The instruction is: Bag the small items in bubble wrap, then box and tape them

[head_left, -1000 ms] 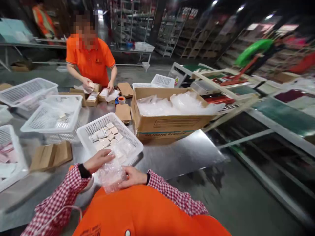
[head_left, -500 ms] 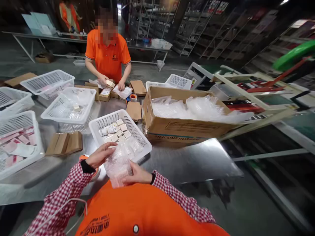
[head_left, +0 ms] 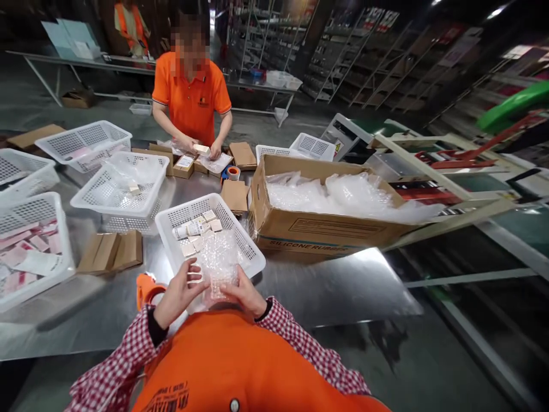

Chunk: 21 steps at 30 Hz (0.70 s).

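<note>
My right hand point(head_left: 246, 293) grips the lower right side of a clear bubble wrap bag point(head_left: 219, 252), with the thumb across its front. Something pinkish shows through the bag's lower end; its kind I cannot make out. On the bag's left side, my left hand point(head_left: 179, 293) has its fingers apart, the thumb tip at the bag's edge. Beneath and beyond the bag, a white perforated basket point(head_left: 251, 247) holds several small cream boxes point(head_left: 209, 216) and a printed paper slip. Left of my left hand lies an orange tape dispenser point(head_left: 147, 290), partly hidden by my wrist.
A cardboard carton point(head_left: 317, 229) full of bubble bags stands right of the basket. More white baskets point(head_left: 120, 206) and flat brown boxes point(head_left: 110, 252) are on the left of the metal table point(head_left: 326, 292). Across it, a co-worker point(head_left: 193, 91) in orange handles a small box. Conveyor framing stands right.
The bubble wrap bag has risen and straightened up over the basket. My left hand has come off its upper part, moving down, fingers spreading. The co-worker's hands have shifted slightly.
</note>
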Each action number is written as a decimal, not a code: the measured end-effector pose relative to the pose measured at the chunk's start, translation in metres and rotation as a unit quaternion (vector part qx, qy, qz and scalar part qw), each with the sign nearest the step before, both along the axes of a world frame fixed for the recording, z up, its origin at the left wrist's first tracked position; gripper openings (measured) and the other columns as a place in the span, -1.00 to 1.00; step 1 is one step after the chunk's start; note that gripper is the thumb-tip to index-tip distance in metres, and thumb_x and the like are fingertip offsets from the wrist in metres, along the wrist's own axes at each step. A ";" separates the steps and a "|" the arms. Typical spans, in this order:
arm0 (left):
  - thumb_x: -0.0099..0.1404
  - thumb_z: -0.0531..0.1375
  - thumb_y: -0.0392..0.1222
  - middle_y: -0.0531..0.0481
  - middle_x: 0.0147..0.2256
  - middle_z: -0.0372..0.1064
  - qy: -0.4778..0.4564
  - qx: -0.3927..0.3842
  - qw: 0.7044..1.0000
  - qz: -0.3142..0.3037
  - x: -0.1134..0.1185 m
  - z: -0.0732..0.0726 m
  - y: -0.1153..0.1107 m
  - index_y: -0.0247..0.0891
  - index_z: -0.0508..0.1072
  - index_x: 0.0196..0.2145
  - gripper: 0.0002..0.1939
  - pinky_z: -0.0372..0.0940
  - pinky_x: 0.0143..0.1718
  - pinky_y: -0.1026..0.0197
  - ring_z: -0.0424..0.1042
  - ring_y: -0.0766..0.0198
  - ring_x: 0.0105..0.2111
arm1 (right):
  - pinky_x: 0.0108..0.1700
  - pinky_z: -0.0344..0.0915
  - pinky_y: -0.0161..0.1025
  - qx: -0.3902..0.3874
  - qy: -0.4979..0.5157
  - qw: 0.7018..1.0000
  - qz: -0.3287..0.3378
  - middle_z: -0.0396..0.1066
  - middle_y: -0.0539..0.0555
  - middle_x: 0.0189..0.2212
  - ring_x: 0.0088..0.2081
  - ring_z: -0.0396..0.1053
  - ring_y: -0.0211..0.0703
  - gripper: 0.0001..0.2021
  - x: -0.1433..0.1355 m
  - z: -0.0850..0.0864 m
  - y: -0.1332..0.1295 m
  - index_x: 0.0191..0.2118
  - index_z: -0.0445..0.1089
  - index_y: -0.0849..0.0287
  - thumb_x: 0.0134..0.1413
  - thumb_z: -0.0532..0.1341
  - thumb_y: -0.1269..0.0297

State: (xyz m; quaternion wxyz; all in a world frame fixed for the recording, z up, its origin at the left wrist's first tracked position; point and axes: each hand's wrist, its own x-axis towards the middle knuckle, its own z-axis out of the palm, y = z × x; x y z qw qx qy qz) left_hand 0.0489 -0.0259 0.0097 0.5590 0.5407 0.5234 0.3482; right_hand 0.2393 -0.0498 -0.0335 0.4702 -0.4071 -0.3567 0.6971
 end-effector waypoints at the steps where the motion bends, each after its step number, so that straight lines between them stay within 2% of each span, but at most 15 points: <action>1: 0.01 0.31 -0.03 0.01 -0.28 0.29 -0.013 -0.011 1.000 -0.009 0.004 -0.005 -0.002 -0.20 0.29 -0.08 -0.47 0.29 -0.24 0.16 0.36 0.20 -0.28 | 0.13 0.16 0.00 -0.002 0.018 1.000 0.011 0.31 0.14 0.04 0.06 0.27 -0.03 -0.36 -0.002 0.000 -0.001 0.08 0.12 0.14 -0.14 0.37 0.28; 3: 0.02 0.30 -0.04 0.05 -0.36 0.29 -0.020 -0.003 1.000 -0.015 0.011 -0.010 -0.002 -0.22 0.34 -0.17 -0.57 0.27 -0.25 0.19 0.33 0.23 -0.31 | 0.13 0.16 -0.01 0.001 0.037 0.999 0.027 0.31 0.13 0.04 0.06 0.28 -0.05 -0.37 -0.005 -0.001 -0.004 0.08 0.12 0.14 -0.13 0.37 0.28; 6: 0.05 0.28 0.00 0.04 -0.37 0.33 -0.041 -0.008 0.999 -0.029 0.014 -0.010 -0.002 -0.26 0.39 -0.26 -0.65 0.24 -0.26 0.21 0.31 0.22 -0.33 | 0.13 0.15 -0.03 -0.002 0.064 0.997 0.041 0.31 0.12 0.04 0.05 0.28 -0.05 -0.31 -0.006 0.002 -0.006 0.08 0.13 0.11 -0.21 0.41 0.26; 8: 0.08 0.27 0.01 0.01 -0.33 0.37 -0.091 -0.039 0.994 -0.051 0.012 -0.008 -0.003 -0.26 0.40 -0.22 -0.63 0.25 -0.23 0.21 0.33 0.21 -0.29 | 0.10 0.18 -0.04 -0.028 0.107 0.992 0.059 0.34 0.14 0.02 0.04 0.30 -0.03 -0.33 -0.003 0.006 -0.006 0.09 0.15 0.10 -0.17 0.37 0.11; 10: 0.09 0.27 0.00 -0.02 -0.30 0.39 -0.139 -0.075 0.985 -0.065 0.010 -0.007 -0.004 -0.26 0.40 -0.16 -0.60 0.25 -0.22 0.21 0.35 0.21 -0.28 | 0.07 0.20 -0.03 -0.074 0.146 0.983 0.084 0.38 0.17 -0.02 0.03 0.31 -0.01 -0.37 0.001 0.010 -0.005 0.07 0.21 0.13 -0.07 0.22 -0.14; 12: 0.09 0.28 -0.01 -0.04 -0.30 0.41 -0.164 -0.106 0.978 -0.074 0.007 -0.006 -0.006 -0.27 0.41 -0.13 -0.58 0.26 -0.22 0.20 0.37 0.21 -0.30 | 0.06 0.21 -0.03 -0.107 0.162 0.976 0.099 0.42 0.19 -0.07 0.01 0.33 0.00 -0.36 0.005 0.012 -0.004 0.00 0.30 0.18 -0.05 0.12 -0.25; 14: 0.07 0.30 -0.04 -0.07 -0.26 0.42 -0.181 -0.124 0.972 -0.084 0.004 -0.006 -0.008 -0.27 0.40 -0.10 -0.55 0.27 -0.19 0.17 0.39 0.20 -0.27 | 0.05 0.21 -0.05 -0.110 0.169 0.974 0.104 0.44 0.18 -0.11 -0.02 0.35 0.00 -0.42 0.009 0.011 -0.002 -0.07 0.36 0.21 -0.13 0.23 -0.15; 16: 0.06 0.32 -0.08 -0.08 -0.18 0.43 -0.194 -0.127 0.969 -0.086 0.001 -0.006 -0.009 -0.24 0.39 -0.06 -0.52 0.27 -0.11 0.15 0.39 0.17 -0.20 | 0.01 0.24 -0.09 -0.097 0.170 0.976 0.091 0.48 0.15 -0.19 -0.10 0.39 -0.03 -0.50 0.012 0.008 -0.002 -0.15 0.40 0.22 -0.25 0.38 0.07; 18: 0.05 0.33 -0.11 -0.07 -0.13 0.43 -0.192 -0.125 0.971 -0.067 -0.003 -0.008 -0.010 -0.21 0.39 -0.05 -0.52 0.25 -0.07 0.18 0.39 0.17 -0.13 | -0.08 0.28 -0.17 -0.094 0.164 0.981 0.036 0.49 0.07 -0.32 -0.23 0.42 -0.13 -0.61 0.015 0.005 -0.001 -0.26 0.42 0.23 -0.29 0.42 0.22; 21: 0.04 0.34 -0.12 -0.03 -0.13 0.44 -0.194 -0.132 0.972 -0.017 -0.007 -0.011 -0.012 -0.19 0.41 -0.08 -0.55 0.25 -0.07 0.24 0.39 0.21 -0.11 | -0.20 0.30 -0.28 -0.102 0.155 0.981 -0.059 0.45 -0.04 -0.44 -0.39 0.38 -0.28 -0.74 0.018 0.003 0.000 -0.32 0.41 0.19 -0.19 0.40 0.26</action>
